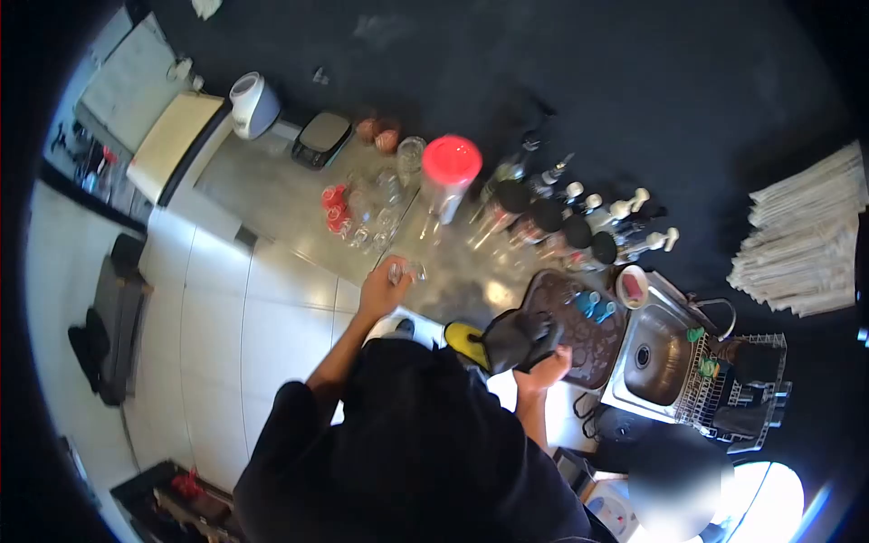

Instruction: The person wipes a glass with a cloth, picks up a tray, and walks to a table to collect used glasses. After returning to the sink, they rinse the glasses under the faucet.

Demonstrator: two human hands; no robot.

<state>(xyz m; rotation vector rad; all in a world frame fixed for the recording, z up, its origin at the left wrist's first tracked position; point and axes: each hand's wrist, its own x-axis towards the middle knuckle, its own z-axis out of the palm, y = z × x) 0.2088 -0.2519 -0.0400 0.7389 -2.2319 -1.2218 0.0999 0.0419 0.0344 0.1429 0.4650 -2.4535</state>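
My left hand (385,288) is closed around a small clear glass (416,271) at the counter's front edge. Just beyond it, several clear glasses (387,185) and red-topped small containers (335,208) stand together. My right hand (548,364) is closed at the edge of a dark grey and yellow cloth (518,339), which hangs bunched in front of my body; its fingers are partly hidden. A brown patterned tray (572,330) with blue-topped small items (593,306) lies just past that hand.
A tall clear container with a red lid (452,161), dark-lidded jars (543,219) and pump bottles (625,208) line the back. A steel sink (644,355) and wire dish rack (738,389) are right; a scale (323,138) is left. Another person (679,480) is lower right.
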